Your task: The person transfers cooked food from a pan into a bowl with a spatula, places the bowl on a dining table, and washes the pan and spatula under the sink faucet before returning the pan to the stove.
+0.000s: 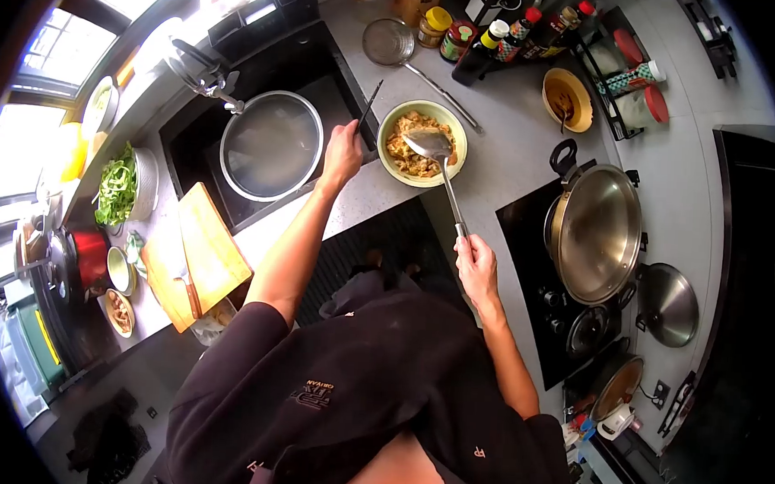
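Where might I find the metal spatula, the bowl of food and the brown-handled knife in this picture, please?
Metal spatula [451, 190]: head view, on the middle of its shaft.
Bowl of food [381, 146]: head view, on the left part of its rim.
Brown-handled knife [192, 297]: head view, on its handle.

Two bare hands are counted, the left hand at eleven o'clock and the right hand at three. One round pale-green bowl and one long-handled steel spatula are found between twelve and one, one thin dark stick at twelve, one wide round steel wok at three, and one rectangular wooden board with one brown-handled knife at nine.
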